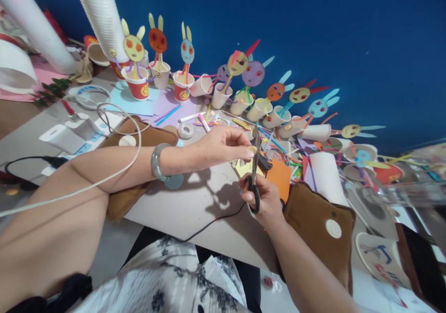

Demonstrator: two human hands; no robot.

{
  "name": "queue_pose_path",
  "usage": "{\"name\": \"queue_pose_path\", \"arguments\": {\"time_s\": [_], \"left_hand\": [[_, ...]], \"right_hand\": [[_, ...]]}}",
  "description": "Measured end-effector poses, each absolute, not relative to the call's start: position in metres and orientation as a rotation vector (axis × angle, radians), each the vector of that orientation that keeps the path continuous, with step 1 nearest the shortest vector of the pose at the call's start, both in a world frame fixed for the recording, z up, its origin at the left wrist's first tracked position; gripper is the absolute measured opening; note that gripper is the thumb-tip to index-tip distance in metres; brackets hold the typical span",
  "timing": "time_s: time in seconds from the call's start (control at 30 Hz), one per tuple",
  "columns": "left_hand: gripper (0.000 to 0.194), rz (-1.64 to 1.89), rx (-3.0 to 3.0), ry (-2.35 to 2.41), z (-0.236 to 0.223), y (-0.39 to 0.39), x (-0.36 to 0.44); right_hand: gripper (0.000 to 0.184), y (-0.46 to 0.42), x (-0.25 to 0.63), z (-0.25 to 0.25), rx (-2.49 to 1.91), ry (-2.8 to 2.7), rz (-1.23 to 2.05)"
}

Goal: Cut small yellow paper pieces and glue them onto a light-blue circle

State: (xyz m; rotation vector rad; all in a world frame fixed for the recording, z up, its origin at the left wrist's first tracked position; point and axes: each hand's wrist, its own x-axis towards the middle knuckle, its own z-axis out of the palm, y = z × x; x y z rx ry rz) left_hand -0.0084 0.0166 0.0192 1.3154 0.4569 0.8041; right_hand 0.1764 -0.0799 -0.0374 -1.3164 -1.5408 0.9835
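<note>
My left hand point(226, 146) pinches a small piece of yellow paper point(252, 150) between thumb and fingers above the table. My right hand point(266, 199) is wrapped around the black handles of a pair of scissors point(256, 194). The blades point up and away, right beside the yellow piece; whether they touch it I cannot tell. Below and behind the hands lie yellow paper scraps point(244, 168) and a sheet of orange paper point(279, 178). A grey bangle point(160, 162) circles my left wrist.
Paper cups bearing paper rabbit figures, such as a red cup point(136, 86), line the blue wall. A tape roll point(185, 130) and pens lie mid-table. Brown cushions point(318, 229) flank both forearms. A white cable point(134, 164) crosses my left arm; a power strip point(87, 141) stands left.
</note>
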Motion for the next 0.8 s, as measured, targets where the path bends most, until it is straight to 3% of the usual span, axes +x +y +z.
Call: {"name": "queue_pose_path", "arguments": {"time_s": [0.8], "left_hand": [[0.008,0.765,1.324,0.482,0.0203,0.0158,-0.0084]], "right_hand": [[0.059,-0.0805,0.1766,-0.0369,-1.306,-1.550,1.005]]}}
